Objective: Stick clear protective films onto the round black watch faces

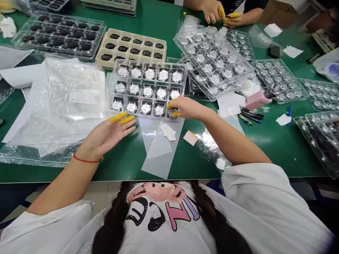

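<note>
A clear plastic blister tray point(148, 62) lies on the green table, holding three rows of round silver watch-like pieces in black cells. My right hand point(188, 108), its fingertips in yellow finger cots, reaches over the tray's near right corner. Thumb and finger close around the corner piece point(172, 113), which they partly hide. My left hand point(111, 132) lies palm up with its fingers apart, holding nothing, just off the tray's near edge. Two of its fingers also wear yellow cots.
A beige tray point(131, 49) of black oval pieces and a clear tray point(58, 35) of dark pieces stand behind. Stacked silver-filled trays point(212, 60) lie right. A plastic bag point(74, 95), translucent sheet point(161, 151), pink bottle point(258, 100) and pens point(250, 116) lie nearby. A co-worker's hands point(225, 16) work opposite.
</note>
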Demonstrator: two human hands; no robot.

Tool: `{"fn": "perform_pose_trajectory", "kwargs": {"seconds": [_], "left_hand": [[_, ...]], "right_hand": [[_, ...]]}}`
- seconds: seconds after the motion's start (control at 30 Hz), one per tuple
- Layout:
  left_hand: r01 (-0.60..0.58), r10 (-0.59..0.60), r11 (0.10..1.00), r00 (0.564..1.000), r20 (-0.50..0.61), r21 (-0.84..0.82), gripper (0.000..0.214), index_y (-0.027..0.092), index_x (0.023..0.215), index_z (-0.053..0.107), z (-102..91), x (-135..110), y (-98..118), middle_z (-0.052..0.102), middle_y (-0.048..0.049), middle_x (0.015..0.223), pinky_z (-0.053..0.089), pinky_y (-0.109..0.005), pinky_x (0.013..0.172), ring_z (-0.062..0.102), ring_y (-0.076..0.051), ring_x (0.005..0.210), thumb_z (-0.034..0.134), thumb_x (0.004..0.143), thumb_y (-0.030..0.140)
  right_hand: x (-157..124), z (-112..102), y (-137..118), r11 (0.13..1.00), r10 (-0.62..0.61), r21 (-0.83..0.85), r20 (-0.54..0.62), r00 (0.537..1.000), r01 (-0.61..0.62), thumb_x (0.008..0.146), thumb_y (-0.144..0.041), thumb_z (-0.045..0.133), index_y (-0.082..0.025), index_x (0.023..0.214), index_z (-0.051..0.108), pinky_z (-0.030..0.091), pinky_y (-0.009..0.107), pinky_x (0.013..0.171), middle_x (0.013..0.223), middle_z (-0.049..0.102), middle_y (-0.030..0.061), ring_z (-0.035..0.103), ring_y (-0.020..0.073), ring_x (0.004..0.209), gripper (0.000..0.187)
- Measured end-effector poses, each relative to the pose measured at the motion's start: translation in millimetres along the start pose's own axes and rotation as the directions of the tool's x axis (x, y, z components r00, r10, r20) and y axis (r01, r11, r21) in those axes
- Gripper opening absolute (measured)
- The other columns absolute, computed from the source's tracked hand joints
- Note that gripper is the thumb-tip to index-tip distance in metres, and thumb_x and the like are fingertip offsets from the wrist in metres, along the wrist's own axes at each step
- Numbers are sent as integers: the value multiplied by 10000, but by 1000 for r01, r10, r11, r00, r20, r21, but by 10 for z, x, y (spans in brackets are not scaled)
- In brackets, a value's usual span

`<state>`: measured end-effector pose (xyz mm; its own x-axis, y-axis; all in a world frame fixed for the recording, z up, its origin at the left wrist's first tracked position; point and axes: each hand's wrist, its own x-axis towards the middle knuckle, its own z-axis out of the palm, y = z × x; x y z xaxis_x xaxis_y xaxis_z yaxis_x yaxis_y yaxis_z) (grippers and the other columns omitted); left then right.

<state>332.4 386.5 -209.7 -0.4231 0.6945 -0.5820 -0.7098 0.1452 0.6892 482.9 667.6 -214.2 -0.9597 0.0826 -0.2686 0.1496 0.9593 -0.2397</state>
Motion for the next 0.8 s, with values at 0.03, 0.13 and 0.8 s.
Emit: {"fn": "perform_pose_trajectory", "kwargs": {"seconds": [0.03,0.13,0.8], "left_hand": [[44,-44,999,999,29,9,188,188,1118,683,18,41,-16,623,-107,1462,461,-415,1228,618,-244,1360,633,942,225],[171,-174,984,981,85,43,238,129,1159,679,113,196,-99,645,-156,1425,511,-368,1169,659,-240,1297,590,967,237],[-602,140,560,746,651,569,828,272,1601,303,333,125,-905,685,-99,1173,591,-383,802,662,-227,903,709,886,367]], "right_hand": [[33,1,-37,999,-14,-50,37,999,16,883,-154,621,-136,1160,714,410,372,790,1064,694,137,563,271,987,293],[75,-2,-117,981,-5,-192,44,999,14,855,-80,608,-115,1162,697,351,340,729,1078,668,161,541,265,954,322],[-783,742,-968,669,199,725,-385,901,162,915,-288,647,-214,1054,659,571,349,801,1023,700,54,654,172,882,157]]}}
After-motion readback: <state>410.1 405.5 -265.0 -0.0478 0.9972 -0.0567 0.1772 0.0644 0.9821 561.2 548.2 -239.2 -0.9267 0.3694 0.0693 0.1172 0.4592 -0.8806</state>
